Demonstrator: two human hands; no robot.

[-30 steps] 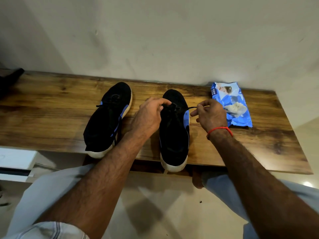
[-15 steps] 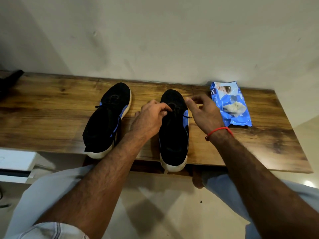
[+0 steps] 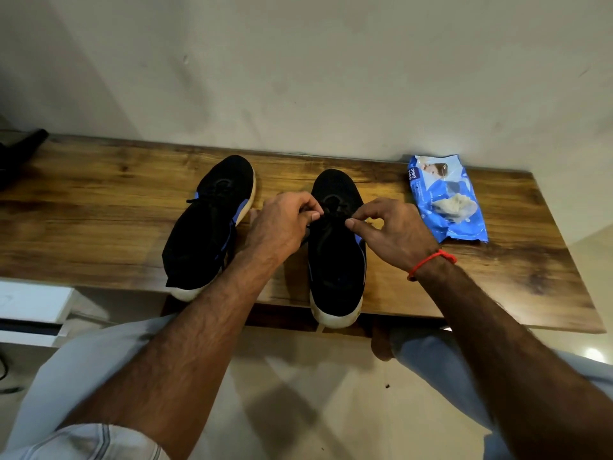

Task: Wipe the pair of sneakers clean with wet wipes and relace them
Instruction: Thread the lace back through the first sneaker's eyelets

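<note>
While my left fingers (image 3: 311, 214) and my right fingers (image 3: 352, 222) are each pinched together over the lacing of the right-hand sneaker (image 3: 336, 247), I take it that each pinch has a piece of black lace (image 3: 331, 212) in it, though the lace is too dark against the shoe to follow exactly. My left hand (image 3: 282, 224) comes in from the gap between the two shoes and my right hand (image 3: 393, 232) from the far side, so the pull goes evenly across the tongue; I judge this to be the tightening or tying step of the relacing.

That sneaker stands on the table (image 3: 99, 210) with its toe toward the wall and its heel hanging just past the near edge, which keeps the eyelets under my hands. The other sneaker (image 3: 209, 224) lies to its left, angled, with a lace end sticking out at its side. The pack of wet wipes (image 3: 446, 197) lies to the right of the shoe I am working on, near but apart from my right hand, within easy reach.

Half a second ago my right fingers were spread and reaching over the shoe; now they have closed into a pinch, nearer to my left fingers. Both shoes and the pack lie as they did.
</note>
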